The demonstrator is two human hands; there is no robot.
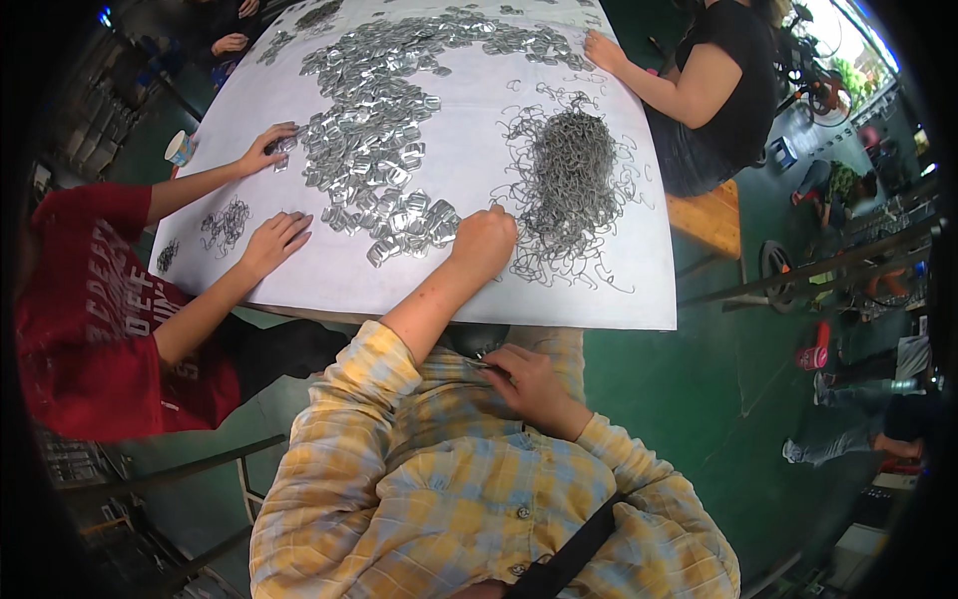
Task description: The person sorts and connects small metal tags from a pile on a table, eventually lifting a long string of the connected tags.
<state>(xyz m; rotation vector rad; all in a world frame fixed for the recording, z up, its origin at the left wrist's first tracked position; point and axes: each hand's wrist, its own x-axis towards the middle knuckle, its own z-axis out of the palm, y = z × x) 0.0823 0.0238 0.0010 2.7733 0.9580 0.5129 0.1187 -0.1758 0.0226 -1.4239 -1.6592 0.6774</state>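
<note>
My left hand (486, 243) rests at the table's near part with its fingers curled closed, between a pile of flat silver metal plates (364, 140) and a heap of bent wire hooks (574, 165). Whatever is inside those fingers is hidden. Lower down, over my lap, my right hand (539, 387) pinches a small shiny metal piece (480, 355) between thumb and fingers. Only a bit of that piece shows, too little to tell its exact kind.
A white-covered table (619, 307) spreads ahead. At its left, a person in a red shirt (110, 309) handles plates near a small hook pile (228, 226). Beyond are a paper cup (180, 149), another person in black (733, 90) and a wooden bench (707, 220).
</note>
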